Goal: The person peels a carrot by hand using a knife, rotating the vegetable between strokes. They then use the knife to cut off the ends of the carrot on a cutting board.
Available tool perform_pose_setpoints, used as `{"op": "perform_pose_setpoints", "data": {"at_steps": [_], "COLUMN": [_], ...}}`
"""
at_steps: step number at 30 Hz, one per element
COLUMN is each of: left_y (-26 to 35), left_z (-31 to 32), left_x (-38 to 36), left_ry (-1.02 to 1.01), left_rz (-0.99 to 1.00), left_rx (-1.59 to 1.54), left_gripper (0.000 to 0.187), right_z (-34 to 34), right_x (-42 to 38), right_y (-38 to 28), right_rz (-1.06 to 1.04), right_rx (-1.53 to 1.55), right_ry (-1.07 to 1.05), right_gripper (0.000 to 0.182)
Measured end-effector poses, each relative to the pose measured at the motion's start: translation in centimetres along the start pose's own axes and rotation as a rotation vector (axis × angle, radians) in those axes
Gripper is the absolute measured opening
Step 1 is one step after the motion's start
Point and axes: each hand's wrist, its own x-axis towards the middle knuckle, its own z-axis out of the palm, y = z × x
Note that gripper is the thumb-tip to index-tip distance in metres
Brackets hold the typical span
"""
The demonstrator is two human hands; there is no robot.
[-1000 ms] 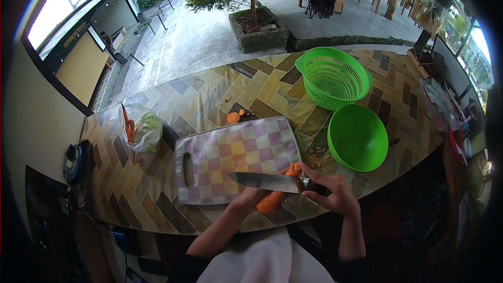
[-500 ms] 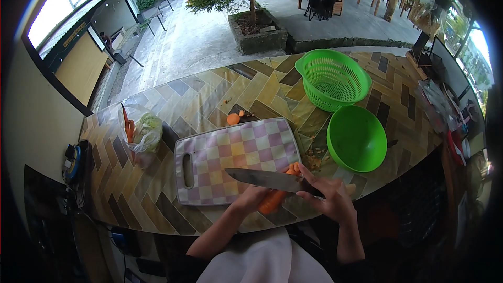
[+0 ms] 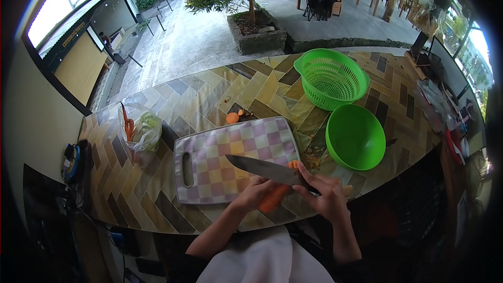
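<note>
My right hand (image 3: 326, 195) is closed round the handle of a large kitchen knife (image 3: 262, 170), whose blade points left over the cutting board. My left hand (image 3: 255, 193) grips an orange carrot (image 3: 273, 199) at the front edge of the board, partly hidden beneath the blade. The carrot's far end shows just above the blade, close to my right fingers. Under the blade lies the pink-and-white checkered cutting board (image 3: 225, 144). Orange carrot pieces (image 3: 232, 118) lie behind the board.
A green colander (image 3: 335, 102) and a green bowl (image 3: 356, 147) stand at the right. To the left sits a clear plastic bag (image 3: 149, 139) with vegetables. Peelings (image 3: 314, 160) are scattered between board and bowl on the patterned table (image 3: 131, 194).
The knife blade has shifted slightly and now tilts more, its handle end lower. My right hand has moved slightly left and down; my left hand still holds the carrot.
</note>
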Motion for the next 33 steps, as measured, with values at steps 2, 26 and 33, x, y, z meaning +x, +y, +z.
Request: {"op": "perform_pose_setpoints", "data": {"at_steps": [2,26,33], "left_y": [0.4,2.4,2.1], "left_z": [0.0,1.5,1.1], "left_x": [0.0,0.4,0.5], "left_ry": [-0.044,-0.095,-0.14], "left_rz": [-0.049,-0.005,-0.033], "left_rx": [-0.051,-0.129,-0.168], "left_gripper": [0.034,0.051,0.049], "right_z": [0.3,0.6,1.1], "right_x": [0.1,0.4,0.4], "right_y": [0.0,2.9,3.0], "right_rz": [-0.013,0.418,0.424], "right_rx": [-0.05,0.271,0.145], "right_ry": [0.018,0.118,0.169], "right_gripper": [0.059,0.046,0.048]}}
